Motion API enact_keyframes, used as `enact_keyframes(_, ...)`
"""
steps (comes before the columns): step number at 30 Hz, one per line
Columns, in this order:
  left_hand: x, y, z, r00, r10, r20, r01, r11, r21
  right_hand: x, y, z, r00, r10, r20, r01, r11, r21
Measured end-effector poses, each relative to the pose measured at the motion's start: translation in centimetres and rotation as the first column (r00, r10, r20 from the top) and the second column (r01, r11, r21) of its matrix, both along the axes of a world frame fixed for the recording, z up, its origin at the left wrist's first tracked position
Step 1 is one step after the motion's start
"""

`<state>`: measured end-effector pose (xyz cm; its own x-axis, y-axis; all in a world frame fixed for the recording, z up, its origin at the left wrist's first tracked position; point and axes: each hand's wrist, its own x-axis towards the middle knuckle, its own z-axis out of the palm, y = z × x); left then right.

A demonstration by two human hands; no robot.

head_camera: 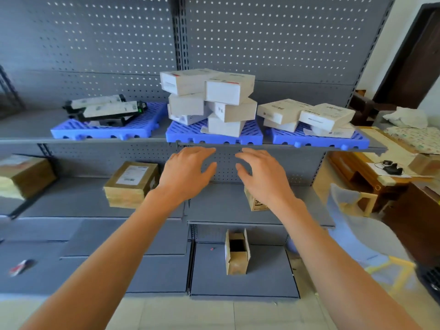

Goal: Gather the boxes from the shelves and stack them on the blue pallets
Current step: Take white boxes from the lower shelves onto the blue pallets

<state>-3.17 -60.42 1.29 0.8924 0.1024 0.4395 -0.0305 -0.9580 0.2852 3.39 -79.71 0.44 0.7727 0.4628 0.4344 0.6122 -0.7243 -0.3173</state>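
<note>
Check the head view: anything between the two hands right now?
Nothing held. Between the left hand and right hand the head view shows only a bare gap, with the grey pegboard back panel behind it. Both hands hang below the middle blue pallet.

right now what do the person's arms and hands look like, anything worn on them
Both arms are bare from the bottom edge of the view up to the wrists: no sleeves show. The left hand and right hand wear no gloves, and no rings, watch, bands or markings are visible on the sides that face the camera.
</note>
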Motion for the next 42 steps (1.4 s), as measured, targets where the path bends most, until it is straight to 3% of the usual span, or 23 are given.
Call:
enact_keyframes(12,-18.1,15.5,-0.9,0.941,0.339,-0.004,-0.339,0.938,-0.072,-12.3,17.8,0.1,0.935,0.353,0.032,-0.351,0.936,-0.036)
enact_keyframes(23,-29.8,26.0,-2.4,0.785,0.617,-0.058,-0.619,0.776,-0.118,-18.2,34.0,-1.5,0.764,0.643,-0.051,-0.643,0.752,-0.148)
enact_keyframes(31,-31.8,35.6,-3.7,0.664,0.746,-0.038,-0.744,0.656,-0.128,-18.7,46.1,-2.9,0.655,0.747,-0.115,-0.756,0.646,-0.108)
enact_keyframes(42,-29.1,47.8,-4.0,0.569,0.815,-0.109,-0.821,0.571,-0.017,-14.2,61.6,-3.7,0.559,0.821,-0.114,-0.829,0.554,-0.077)
